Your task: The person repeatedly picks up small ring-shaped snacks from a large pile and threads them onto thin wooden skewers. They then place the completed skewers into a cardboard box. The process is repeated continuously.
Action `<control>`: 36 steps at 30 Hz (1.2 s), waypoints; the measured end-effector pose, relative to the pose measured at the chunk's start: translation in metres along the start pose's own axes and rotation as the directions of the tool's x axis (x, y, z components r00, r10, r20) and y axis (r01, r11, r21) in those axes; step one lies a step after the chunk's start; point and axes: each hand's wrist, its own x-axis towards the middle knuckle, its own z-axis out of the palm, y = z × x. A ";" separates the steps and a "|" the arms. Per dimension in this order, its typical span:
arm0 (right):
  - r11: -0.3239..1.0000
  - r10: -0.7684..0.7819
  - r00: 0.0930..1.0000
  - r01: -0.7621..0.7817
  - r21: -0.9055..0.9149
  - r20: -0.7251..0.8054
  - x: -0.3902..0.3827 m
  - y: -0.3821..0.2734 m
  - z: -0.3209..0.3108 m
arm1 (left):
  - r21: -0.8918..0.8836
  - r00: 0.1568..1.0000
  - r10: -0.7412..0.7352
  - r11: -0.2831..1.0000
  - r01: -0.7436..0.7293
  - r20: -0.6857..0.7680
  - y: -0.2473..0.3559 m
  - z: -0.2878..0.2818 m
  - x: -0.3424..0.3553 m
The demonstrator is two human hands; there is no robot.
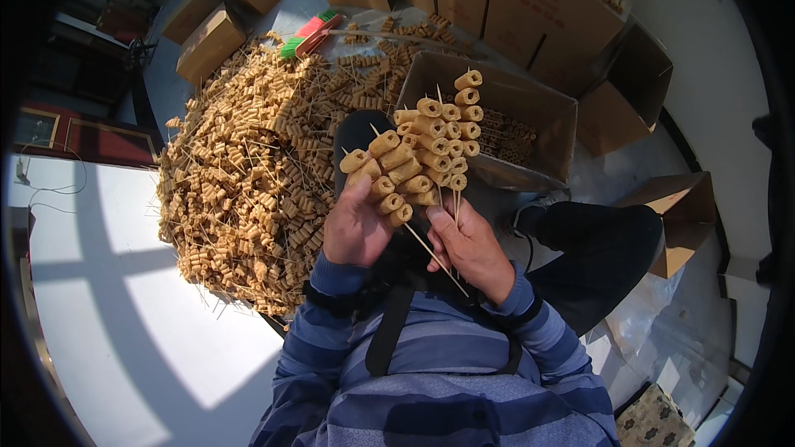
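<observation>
Several skewers of hollow, golden-brown rolls point(404, 167) fan out in front of me, held between both hands. My left hand point(356, 228) is closed on the lower left of the bunch, its thumb against a roll. Bare stick ends point(447, 232) pass through the fingers of my right hand point(470, 247), which is closed round them. One skewer slants down past the right hand, its bare end near my lap. The pointed tips stick out above the rolls. Fingers behind the bunch are hidden.
A large heap of similar skewers point(240, 174) lies to my left. Ahead on the right, an open cardboard box point(530, 108) holds rows of skewers. A red and green broom head point(310, 36) lies beyond the heap. More cartons point(513, 0) stand at the back; an open carton point(683, 215) is at right.
</observation>
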 end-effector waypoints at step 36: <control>0.996 0.048 0.996 -0.053 0.074 0.075 0.004 0.001 -0.003 | -0.244 0.979 0.155 0.952 -0.184 -0.134 -0.001 -0.020 0.019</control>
